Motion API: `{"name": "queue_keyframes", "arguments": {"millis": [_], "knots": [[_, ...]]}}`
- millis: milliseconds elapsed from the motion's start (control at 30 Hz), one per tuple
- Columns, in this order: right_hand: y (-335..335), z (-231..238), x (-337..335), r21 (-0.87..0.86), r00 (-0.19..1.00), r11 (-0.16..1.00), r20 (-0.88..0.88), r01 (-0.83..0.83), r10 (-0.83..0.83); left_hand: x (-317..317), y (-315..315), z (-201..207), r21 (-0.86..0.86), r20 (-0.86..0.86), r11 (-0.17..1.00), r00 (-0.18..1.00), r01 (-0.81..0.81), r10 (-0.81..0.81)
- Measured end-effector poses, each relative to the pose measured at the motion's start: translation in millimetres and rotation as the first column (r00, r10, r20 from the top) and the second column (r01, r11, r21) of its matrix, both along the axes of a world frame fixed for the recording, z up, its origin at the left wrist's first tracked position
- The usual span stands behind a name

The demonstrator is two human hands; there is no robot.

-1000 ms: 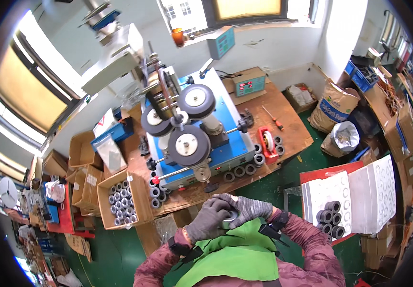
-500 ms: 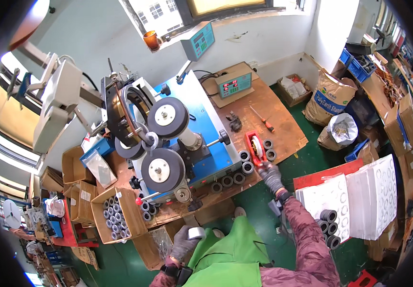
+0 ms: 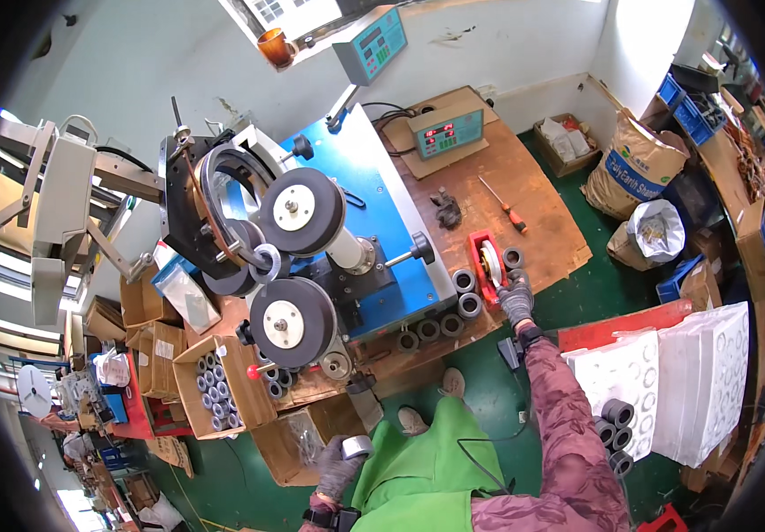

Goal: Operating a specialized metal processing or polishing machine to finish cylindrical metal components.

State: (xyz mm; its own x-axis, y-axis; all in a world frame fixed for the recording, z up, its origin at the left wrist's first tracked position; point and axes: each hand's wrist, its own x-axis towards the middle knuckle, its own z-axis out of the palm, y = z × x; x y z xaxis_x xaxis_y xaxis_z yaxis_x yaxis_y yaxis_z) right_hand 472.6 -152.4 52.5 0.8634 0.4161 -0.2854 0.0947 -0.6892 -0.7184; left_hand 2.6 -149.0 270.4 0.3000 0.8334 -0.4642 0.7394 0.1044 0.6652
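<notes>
My left hand [image 3: 340, 465], in a grey glove, is closed around a ring with a white-wrapped outside [image 3: 357, 447] low in front of my body. My right hand [image 3: 515, 301], also gloved, reaches to the table's near right edge beside a red tape dispenser [image 3: 487, 270] with a pale tape roll. Its fingers are bent over the spot just below a dark grey ring [image 3: 513, 258]; what they grip there is hidden. A large winding machine with black rollers [image 3: 302, 211] stands on a blue base, a ring-shaped coil [image 3: 266, 263] between its rollers.
Several dark rings [image 3: 428, 330] line the machine's front edge. A cardboard box [image 3: 269, 395] holds wrapped rings. On the table lie a screwdriver [image 3: 515, 220], a black glove [image 3: 446, 209] and a control box [image 3: 449, 131]. White foam sheets [image 3: 700, 386] and stacked rings [image 3: 618, 412] stand at right.
My right hand has moved forward from the dispenser's near end to the place where a second loose ring stood, now covered. My left hand still holds its ring. The whole view has shifted slightly.
</notes>
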Motion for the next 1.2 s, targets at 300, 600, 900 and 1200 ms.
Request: {"name": "queue_keyframes", "arguments": {"millis": [300, 600, 900, 1200], "knots": [[-36.7, -31.7, -21.4, -0.133, 0.994, 0.991, -0.102, 0.032, -0.045, 19.6, 9.5, 0.8, -0.035, 0.033, 0.999, 0.999, 0.038, -0.037], [-28.8, -61.5, -20.1, 0.053, 0.979, 0.986, -0.141, 0.156, -0.147, 33.3, 8.8, 6.2, -0.069, 0.013, 0.996, 0.998, 0.055, -0.054], [-42.4, -64.2, -27.2, 0.253, 0.972, 0.958, -0.221, 0.138, -0.081, 29.4, 6.4, -3.2, -0.098, -0.015, 0.994, 0.999, 0.039, -0.041], [-58.8, -33.8, -28.4, -0.38, 0.99, 0.925, 0.128, 0.001, 0.051, 38.5, 6.0, -2.9, -0.04, 0.099, 0.995, 0.992, 0.088, -0.083]]}}
